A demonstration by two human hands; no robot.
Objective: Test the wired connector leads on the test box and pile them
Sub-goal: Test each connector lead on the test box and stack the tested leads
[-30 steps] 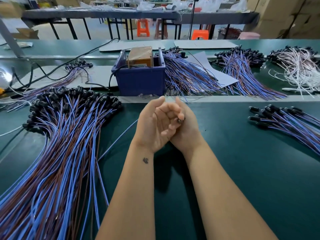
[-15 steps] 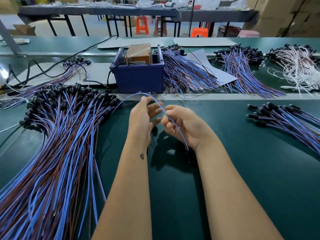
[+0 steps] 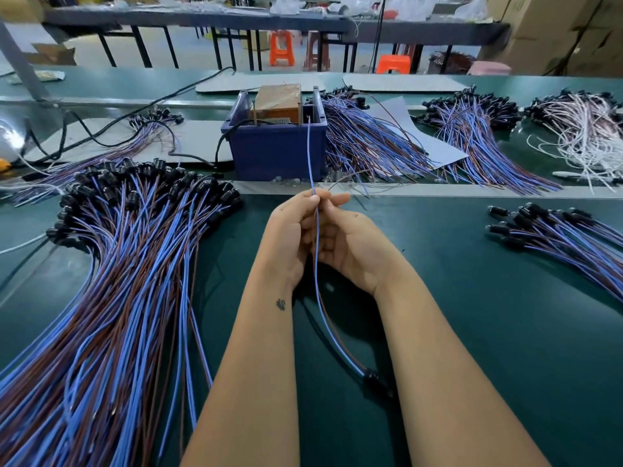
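together, left hand (image 3: 289,232) and right hand (image 3: 350,246) pinch one blue-and-brown lead (image 3: 317,264), its tip reaching toward the test box (image 3: 276,143).

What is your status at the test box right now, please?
Left hand and right hand both pinch one lead, wire tip up toward test box. Connector hangs low. Nothing in the way.

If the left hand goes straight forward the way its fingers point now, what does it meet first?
Probably the blue box holding the tester: the left hand, pinching the lead, points at its front wall. Depth is unclear.
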